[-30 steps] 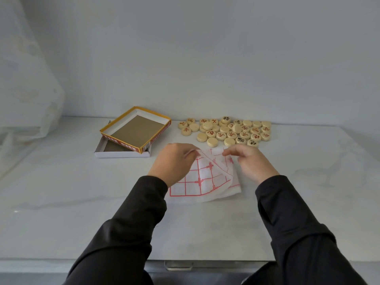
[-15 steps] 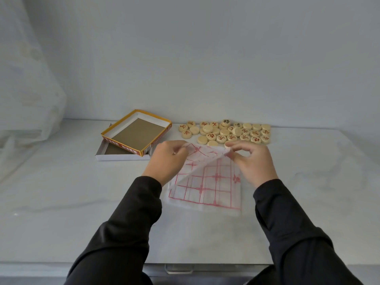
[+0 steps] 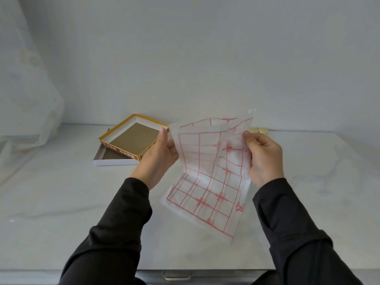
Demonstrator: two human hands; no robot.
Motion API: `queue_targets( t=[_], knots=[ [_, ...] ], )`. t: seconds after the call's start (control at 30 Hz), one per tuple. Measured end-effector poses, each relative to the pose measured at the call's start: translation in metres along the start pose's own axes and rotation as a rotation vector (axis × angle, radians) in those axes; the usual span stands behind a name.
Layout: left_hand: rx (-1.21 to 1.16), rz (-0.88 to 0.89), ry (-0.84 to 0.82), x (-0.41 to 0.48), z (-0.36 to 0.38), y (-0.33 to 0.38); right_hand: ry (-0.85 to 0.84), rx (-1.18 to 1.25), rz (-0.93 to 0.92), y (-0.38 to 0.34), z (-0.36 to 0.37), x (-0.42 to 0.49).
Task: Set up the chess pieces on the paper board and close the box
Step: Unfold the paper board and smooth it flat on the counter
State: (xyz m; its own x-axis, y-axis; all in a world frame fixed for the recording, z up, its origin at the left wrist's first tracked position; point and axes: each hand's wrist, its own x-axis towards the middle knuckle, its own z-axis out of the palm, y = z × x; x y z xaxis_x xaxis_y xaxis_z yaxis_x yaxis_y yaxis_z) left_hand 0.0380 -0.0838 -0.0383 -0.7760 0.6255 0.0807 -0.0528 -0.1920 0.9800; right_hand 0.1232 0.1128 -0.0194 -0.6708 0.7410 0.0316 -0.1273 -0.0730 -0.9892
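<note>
The thin paper board (image 3: 207,182), white with a red grid, hangs lifted above the table, partly unfolded and creased. My left hand (image 3: 158,159) pinches its upper left edge and my right hand (image 3: 265,157) pinches its upper right edge. Behind the sheet lie the round wooden chess pieces (image 3: 259,130); only two show at the paper's right, the others are hidden. At the back left the yellow-rimmed box lid (image 3: 115,136) lies upside down, leaning on the white box base (image 3: 102,160).
A white marble table (image 3: 61,202) runs to a plain wall. A sheer curtain (image 3: 26,89) hangs at the far left. A drawer handle (image 3: 176,277) shows under the table's front edge.
Both hands raised the paper off the table and spread apart, opening more of the folded sheet. It now hangs in front of the pieces and covers most of them.
</note>
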Motion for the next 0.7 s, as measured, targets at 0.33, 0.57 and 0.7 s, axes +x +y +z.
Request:
queue_targets(
  t=[0.33, 0.57, 0.7],
  knots=[
    [0.478, -0.119, 0.087, -0.001, 0.017, -0.005, 0.035, 0.31, 0.367, -0.002, -0.008, 0.005],
    [0.117, -0.272, 0.184, -0.001, 0.021, 0.004, 0.171, -0.165, 0.068, 0.011, -0.014, 0.011],
    [-0.002, -0.415, 0.32, 0.001, 0.017, -0.004, 0.224, -0.468, -0.155, 0.017, -0.012, 0.013]
  ],
)
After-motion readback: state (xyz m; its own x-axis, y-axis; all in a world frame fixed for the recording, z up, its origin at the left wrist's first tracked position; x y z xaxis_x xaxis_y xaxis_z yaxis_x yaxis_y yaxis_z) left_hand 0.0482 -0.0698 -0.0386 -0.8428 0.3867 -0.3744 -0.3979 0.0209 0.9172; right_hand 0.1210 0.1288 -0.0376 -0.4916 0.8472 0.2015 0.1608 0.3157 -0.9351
